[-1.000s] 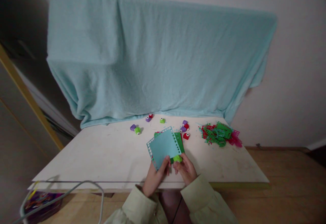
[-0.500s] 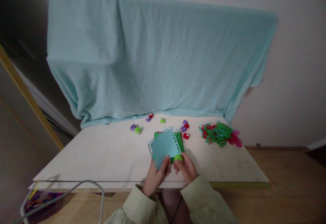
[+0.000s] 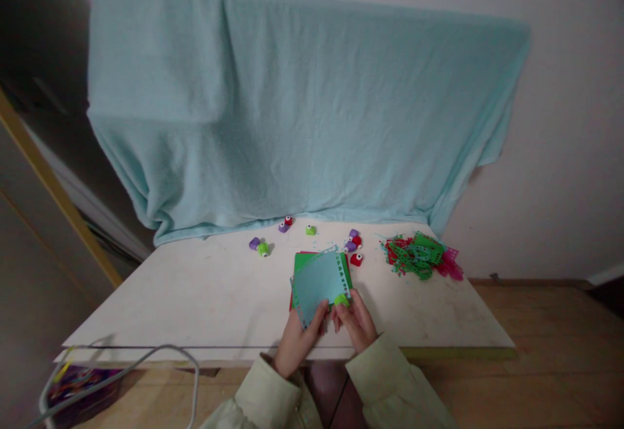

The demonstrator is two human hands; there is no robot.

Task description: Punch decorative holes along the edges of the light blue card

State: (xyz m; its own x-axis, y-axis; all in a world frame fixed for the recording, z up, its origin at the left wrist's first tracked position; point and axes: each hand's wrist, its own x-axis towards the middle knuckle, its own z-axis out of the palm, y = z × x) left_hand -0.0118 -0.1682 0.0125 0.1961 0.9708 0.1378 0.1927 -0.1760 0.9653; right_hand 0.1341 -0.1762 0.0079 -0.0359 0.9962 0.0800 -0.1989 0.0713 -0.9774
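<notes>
My left hand point(image 3: 301, 340) pinches the lower corner of a light blue paper sheet point(image 3: 319, 279), thumb on top. Small shapes are punched out along several of its edges. A light green paper punch point(image 3: 342, 300) sits at the sheet's lower right corner, and my right hand point(image 3: 358, 322) is closed around it. Whether the sheet's edge lies inside the punch is too small to tell. Beneath the sheet on the table are green paper point(image 3: 304, 258) and red paper, mostly covered.
Several purple, red and green punches stand across the back of the white table point(image 3: 209, 299), among them a red one point(image 3: 357, 259). A pile of punched paper scraps point(image 3: 419, 257) lies at the right. A light blue cloth point(image 3: 312, 110) hangs behind. A grey metal tube point(image 3: 166, 349) crosses the near left.
The light blue sheet has turned slightly clockwise and shifted a little to the right. Both hands keep their hold, and the punches on the table stay put.
</notes>
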